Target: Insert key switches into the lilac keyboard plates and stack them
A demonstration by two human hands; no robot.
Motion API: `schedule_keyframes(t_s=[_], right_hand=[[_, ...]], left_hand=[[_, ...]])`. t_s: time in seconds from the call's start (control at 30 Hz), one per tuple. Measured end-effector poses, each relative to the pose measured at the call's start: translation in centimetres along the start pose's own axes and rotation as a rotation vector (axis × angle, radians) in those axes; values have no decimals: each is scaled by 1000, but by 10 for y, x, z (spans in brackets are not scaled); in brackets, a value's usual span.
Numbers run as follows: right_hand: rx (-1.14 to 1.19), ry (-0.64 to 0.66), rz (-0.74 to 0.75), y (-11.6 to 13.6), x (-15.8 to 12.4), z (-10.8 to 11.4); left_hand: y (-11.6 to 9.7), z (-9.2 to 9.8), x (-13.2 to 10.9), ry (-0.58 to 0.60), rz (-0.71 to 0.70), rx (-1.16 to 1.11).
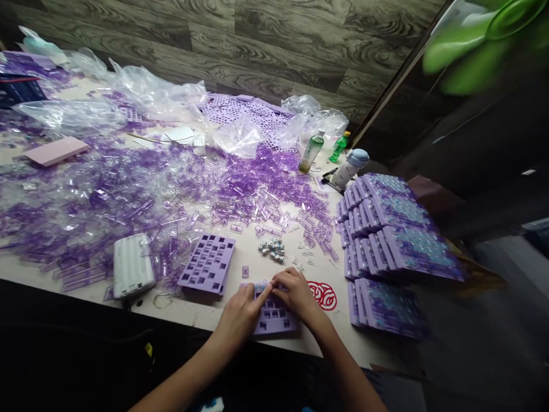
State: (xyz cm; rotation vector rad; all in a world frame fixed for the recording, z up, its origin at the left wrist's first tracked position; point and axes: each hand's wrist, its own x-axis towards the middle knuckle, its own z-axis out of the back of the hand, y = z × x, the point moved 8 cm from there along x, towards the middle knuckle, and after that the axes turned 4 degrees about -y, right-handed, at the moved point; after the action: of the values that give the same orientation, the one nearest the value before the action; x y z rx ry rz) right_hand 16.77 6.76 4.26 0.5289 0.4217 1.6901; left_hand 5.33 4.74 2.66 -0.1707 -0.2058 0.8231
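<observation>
A light purple plate (274, 328) with square cutouts lies at the table's front edge under both hands. My left hand (240, 312) grips its left side, with the thumb reaching over its top. My right hand (295, 290) is closed above the plate's upper part, fingertips pinched together beside my left fingertips. Whatever small piece sits between them is hidden. Just beyond the hands lies a small pile of metallic and bluish pieces (272, 250). One small clear purple piece (245, 271) rests above the plate. Red ring-shaped pieces (323, 296) lie right of my right hand.
Stacked purple plates (206, 264) and a white device (133, 264) are to the left. Rows of filled purple panels (386, 229) stand at right. Loose clear purple pieces (253, 177) cover the back. Bottles (311, 150), a flask (349, 169) and a green fan (484, 48) are farther off.
</observation>
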Motion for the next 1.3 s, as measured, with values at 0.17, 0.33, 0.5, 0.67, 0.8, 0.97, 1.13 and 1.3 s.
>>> schedule_keyframes(t_s=[0.17,0.33,0.5,0.67,0.8,0.97,1.13,1.3], right_hand=[[-160,61,-41,6,5,0],[-319,107,-36,15,10,-5],[-404,120,3,26,13,-9],[-381,105,-5,26,9,-5],[-113,70,1,19,7,7],[53,-115,-84,-9,12,40],[45,-253,-179,-26,-3,61],[177,-141,-108,-16,-24,44]], left_hand=[[-5,-10,-3,-49,-9,29],[-6,-13,-4,-81,37,50],[-7,-9,0,-59,83,-12],[-3,2,-2,-50,73,-147],[11,18,-18,-128,127,-439],[44,26,-40,-209,409,-783],[50,33,-36,-184,432,-955],[37,36,-18,-93,372,-1012]])
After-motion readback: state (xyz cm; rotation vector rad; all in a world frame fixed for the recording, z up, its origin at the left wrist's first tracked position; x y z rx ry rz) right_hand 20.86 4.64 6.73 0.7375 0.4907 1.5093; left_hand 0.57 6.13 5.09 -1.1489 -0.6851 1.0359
